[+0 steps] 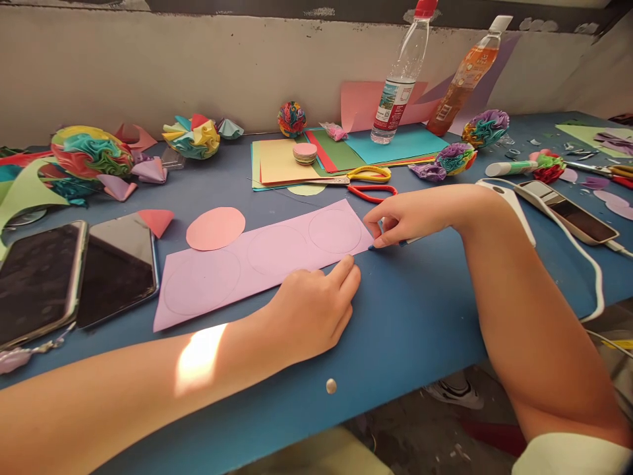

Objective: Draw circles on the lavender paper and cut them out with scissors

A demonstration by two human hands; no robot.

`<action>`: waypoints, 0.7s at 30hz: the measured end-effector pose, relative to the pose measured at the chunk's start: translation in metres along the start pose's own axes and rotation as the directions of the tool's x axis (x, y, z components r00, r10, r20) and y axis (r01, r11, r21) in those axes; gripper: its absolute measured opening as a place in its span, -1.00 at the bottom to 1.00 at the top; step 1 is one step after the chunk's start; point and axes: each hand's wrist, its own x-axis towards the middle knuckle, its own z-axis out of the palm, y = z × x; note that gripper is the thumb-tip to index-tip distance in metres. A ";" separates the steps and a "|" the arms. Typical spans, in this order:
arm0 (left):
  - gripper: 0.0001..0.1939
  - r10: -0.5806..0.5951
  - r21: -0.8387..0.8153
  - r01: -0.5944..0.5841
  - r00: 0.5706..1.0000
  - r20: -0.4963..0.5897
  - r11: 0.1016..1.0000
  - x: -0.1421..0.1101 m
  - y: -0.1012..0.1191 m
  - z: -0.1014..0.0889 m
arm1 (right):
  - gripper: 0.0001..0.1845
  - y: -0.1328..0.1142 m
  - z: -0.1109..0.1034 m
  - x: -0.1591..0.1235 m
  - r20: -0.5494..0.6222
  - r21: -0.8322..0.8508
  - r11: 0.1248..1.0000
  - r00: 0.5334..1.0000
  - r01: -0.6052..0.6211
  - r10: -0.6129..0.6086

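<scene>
Background: a pale wall (pixel 148 59) behind a blue table (pixel 415 310). At far left, two dark-screened phones (pixel 39 280), side by side.

Next, one pink paper circle (pixel 215 228), lapping over the far edge of the lilac paper.

Centre, one lilac paper (pixel 247 267): flat on the table, set aslant, its right end farther from me. It lies beyond my left hand, and its right corner comes just beside my right fingertips. A long, plain strip, bearing three faint outlined circles in a row, the left and middle ones wide, the right one somewhat smaller in view.

My left hand (pixel 316 307): over the near edge of the strip, fingers curled close together; the palm is hidden, so I cannot tell whether anything is gripped.

Then, beyond the strip, scissors (pixel 370 174) with one yellow and one red handle loop.

My right hand (pixel 413 214): thumb and fingers pinched on a slim pen (pixel 408 241), mostly covered by the hand.
</scene>
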 end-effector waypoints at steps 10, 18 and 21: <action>-0.59 0.002 0.006 -0.002 1.000 -0.003 1.000 -0.001 0.000 0.002 | -0.75 0.004 -0.002 0.000 0.036 -0.002 0.999 0.999 -0.035 0.035; -0.58 0.002 0.003 -0.002 1.000 -0.008 1.000 -0.001 0.000 0.003 | -0.79 0.009 -0.003 0.001 0.041 -0.005 0.995 0.994 -0.099 0.099; -0.58 0.001 0.009 -0.001 1.000 -0.007 1.000 -0.001 0.000 0.003 | -0.81 0.011 -0.004 -0.001 0.030 0.017 0.992 0.991 -0.129 0.128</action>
